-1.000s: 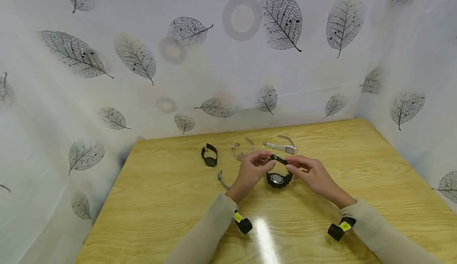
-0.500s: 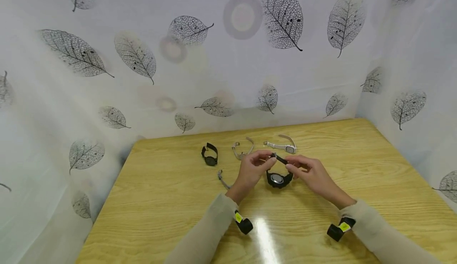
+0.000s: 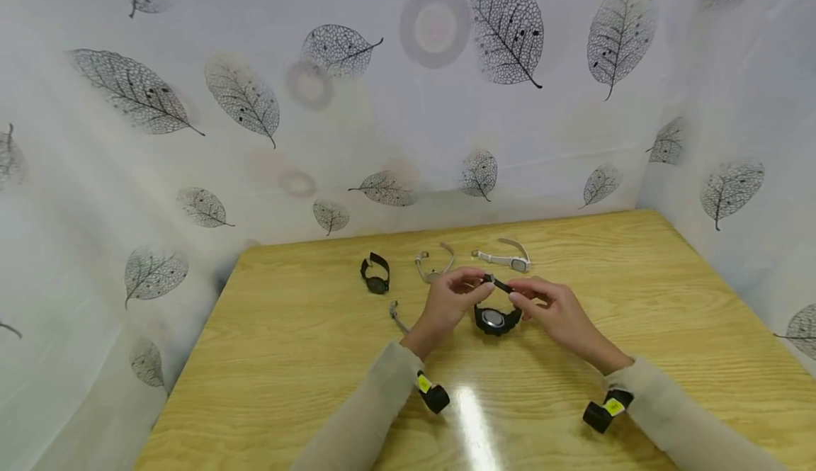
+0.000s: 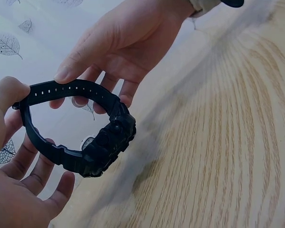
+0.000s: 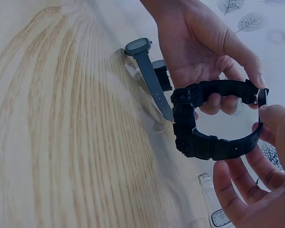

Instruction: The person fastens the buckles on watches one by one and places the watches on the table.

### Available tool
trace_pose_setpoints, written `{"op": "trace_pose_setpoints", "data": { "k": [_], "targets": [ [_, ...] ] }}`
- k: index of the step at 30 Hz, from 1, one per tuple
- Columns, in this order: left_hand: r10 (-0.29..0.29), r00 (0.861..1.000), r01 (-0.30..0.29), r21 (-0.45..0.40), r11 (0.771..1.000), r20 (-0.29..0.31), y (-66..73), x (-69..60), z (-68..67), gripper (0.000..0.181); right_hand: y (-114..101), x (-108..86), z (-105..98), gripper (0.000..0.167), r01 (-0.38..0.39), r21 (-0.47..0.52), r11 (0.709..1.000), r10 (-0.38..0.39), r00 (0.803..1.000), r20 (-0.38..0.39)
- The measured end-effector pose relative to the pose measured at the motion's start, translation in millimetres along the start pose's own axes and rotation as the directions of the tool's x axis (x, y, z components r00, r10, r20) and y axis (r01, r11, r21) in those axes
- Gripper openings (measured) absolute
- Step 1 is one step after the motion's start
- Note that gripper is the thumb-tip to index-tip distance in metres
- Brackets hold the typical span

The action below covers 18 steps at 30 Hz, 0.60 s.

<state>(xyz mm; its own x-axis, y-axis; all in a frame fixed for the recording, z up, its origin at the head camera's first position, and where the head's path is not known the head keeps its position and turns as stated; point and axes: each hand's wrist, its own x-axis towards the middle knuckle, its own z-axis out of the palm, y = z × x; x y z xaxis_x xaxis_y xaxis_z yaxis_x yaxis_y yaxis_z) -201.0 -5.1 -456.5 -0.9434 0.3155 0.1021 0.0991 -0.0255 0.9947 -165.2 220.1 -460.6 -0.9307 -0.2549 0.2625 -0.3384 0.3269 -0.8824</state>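
Observation:
A black digital wristwatch [image 3: 493,321] hangs above the table, its strap looped round toward the buckle. My left hand [image 3: 444,309] pinches the buckle end between thumb and fingers. On the other side my right hand [image 3: 566,317] pinches the strap piece with the row of holes. In the left wrist view the strap [image 4: 61,90] runs up to the buckle at the left thumb, and the chunky case [image 4: 113,145] faces away. From the right wrist view, strap tip and buckle meet between both hands; whether the pin sits in a hole I cannot tell.
A black watch [image 3: 377,285] lies at the left, with a pale watch [image 3: 448,253] and a white watch [image 3: 519,264] behind the hands. The grey watch [image 5: 137,46] is partly hidden by my left arm. Leaf-printed cloth [image 3: 382,124] surrounds the wooden table [image 3: 274,358].
The head view has shifted very slightly. Both hands keep nearly the same hold on the black wristwatch, with hardly any visible movement.

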Motion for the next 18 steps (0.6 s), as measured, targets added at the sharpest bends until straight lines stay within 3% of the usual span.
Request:
{"op": "trace_pose_setpoints", "data": {
  "k": [18],
  "targets": [
    [-0.025, 0.999, 0.024, 0.018, 1.000, 0.028, -5.4, -0.4, -3.2, 0.024, -2.6, 1.8, 7.3, 0.027, -0.016, -0.038, 0.999, 0.015, 0.999, -0.048]
  ]
}}
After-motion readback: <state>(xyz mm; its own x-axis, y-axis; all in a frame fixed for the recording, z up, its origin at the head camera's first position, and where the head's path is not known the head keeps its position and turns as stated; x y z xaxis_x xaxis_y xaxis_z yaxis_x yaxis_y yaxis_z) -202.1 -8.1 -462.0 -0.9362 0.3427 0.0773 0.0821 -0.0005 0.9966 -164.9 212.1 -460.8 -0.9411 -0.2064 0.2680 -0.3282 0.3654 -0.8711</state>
